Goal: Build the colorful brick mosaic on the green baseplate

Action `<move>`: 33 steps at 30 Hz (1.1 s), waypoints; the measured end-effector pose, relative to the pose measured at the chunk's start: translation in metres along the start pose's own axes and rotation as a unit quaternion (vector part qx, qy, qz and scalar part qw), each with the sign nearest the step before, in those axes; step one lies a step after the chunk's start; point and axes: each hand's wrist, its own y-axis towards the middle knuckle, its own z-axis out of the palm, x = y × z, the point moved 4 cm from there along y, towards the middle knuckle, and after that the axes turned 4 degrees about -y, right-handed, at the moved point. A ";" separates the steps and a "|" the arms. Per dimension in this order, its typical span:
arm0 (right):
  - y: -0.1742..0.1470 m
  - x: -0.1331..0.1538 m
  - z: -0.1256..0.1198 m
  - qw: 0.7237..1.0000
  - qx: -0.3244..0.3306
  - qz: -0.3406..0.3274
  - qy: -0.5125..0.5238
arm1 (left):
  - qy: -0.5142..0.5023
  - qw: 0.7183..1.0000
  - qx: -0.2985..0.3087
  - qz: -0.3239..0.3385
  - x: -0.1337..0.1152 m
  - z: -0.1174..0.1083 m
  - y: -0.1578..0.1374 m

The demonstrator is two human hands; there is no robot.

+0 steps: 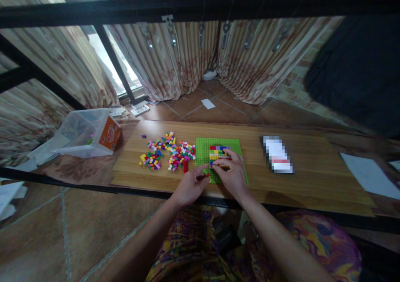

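A green studded baseplate (201, 146) lies on the wooden board, carrying a compact block of multicoloured toy bricks (215, 153) in rows. Over the lower right of that block sits my right hand (233, 173), its fingers bent and the thumb and index tips close together against the bricks. What they pinch is hidden. At the plate's front left edge is my left hand (191, 186), with a small red toy brick (207, 175) at its closed fingertips. A longer red brick (185, 166) lies just left of the plate.
Loose coloured bricks (170, 150) are heaped left of the plate. A clear plastic bin (84, 128) with an orange label lies beyond the board's left end. A phone with a blurred screen (277, 155) rests on the right. Black metal bars (200, 7) cross above.
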 end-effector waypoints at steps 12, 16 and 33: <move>-0.006 0.005 0.002 0.999 -0.005 -0.024 -0.028 | 0.042 0.998 0.030 0.020 -0.002 0.003 0.000; -0.008 0.005 0.002 0.997 -0.007 -0.052 -0.054 | 0.051 0.997 0.050 0.023 -0.003 0.003 0.001; -0.015 0.023 -0.018 0.990 -0.009 -0.134 -0.029 | -0.212 0.971 -0.102 -0.044 0.004 -0.007 -0.008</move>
